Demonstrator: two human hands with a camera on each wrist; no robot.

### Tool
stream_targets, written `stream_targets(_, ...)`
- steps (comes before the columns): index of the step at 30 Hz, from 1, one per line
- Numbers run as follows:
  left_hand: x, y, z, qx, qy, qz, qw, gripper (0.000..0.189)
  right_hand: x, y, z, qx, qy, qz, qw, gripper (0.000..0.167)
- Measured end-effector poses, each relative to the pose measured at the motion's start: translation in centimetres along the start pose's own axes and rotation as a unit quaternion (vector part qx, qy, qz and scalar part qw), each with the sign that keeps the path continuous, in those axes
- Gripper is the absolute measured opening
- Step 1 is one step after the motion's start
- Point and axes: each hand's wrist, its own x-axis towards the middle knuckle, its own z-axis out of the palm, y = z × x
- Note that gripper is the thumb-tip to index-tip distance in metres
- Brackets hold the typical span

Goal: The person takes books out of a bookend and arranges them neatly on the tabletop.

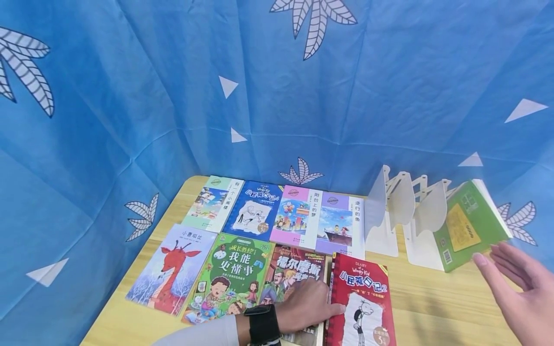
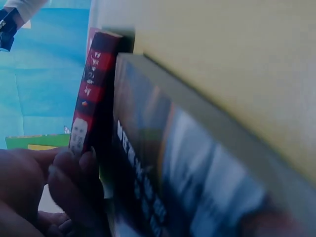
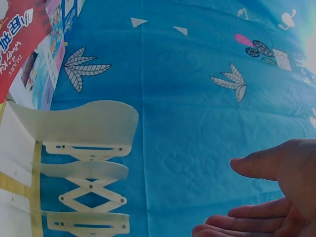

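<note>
My left hand [image 1: 308, 303] reaches across a brown illustrated book [image 1: 298, 266] and grips the left edge of a red Wimpy Kid book [image 1: 368, 276], thumb on the cover. In the left wrist view the fingers [image 2: 69, 180] meet the red book's spine [image 2: 90, 94], which stands slightly raised from the table. My right hand [image 1: 525, 288] is held in the air at the right, fingers extended and thumb apart, holding nothing. Just beyond it a green book [image 1: 469, 230] leans against the right end of a white expandable bookend [image 1: 426, 223].
More books lie flat in two rows on the wooden table [image 1: 459, 307], among them a giraffe-like red animal book [image 1: 173, 274], a green book [image 1: 235, 269] and a blue one [image 1: 253, 211]. A blue patterned curtain [image 1: 277, 105] hangs behind the table.
</note>
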Motion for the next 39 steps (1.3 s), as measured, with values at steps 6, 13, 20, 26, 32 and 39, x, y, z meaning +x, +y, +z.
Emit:
stream_targets(6,0.3,-0.4,-0.3,0.022,-0.024,-0.008,0.9995,0.066,0.3,0.1,0.0,-0.009,-0.011,0.026,0.9996,0.050)
stream_targets(13,0.6,-0.5,-0.7,-0.001,-0.064,-0.022,0.9977,0.069,0.7,0.7,-0.3,-0.042,-0.037,0.053,0.9970,0.055)
stream_targets(20,0.6,-0.1,-1.5,-0.006,-0.104,-0.033,0.9940,0.062,0.8,1.1,-0.2,-0.031,-0.032,0.057,0.9974,0.053)
stream_targets(26,0.6,0.3,-2.0,0.023,-0.120,-0.026,0.9922,0.058,1.1,1.6,-0.2,-0.046,-0.040,0.075,0.9953,0.055)
stream_targets(32,1.1,0.4,-2.0,0.034,-0.139,-0.015,0.9896,0.056,1.7,2.8,-0.6,-0.075,-0.088,0.108,0.9874,0.066)
stream_targets(39,1.4,0.2,-1.9,0.036,-0.149,-0.008,0.9881,0.059,2.5,4.0,-0.8,-0.076,-0.080,0.125,0.9860,0.070)
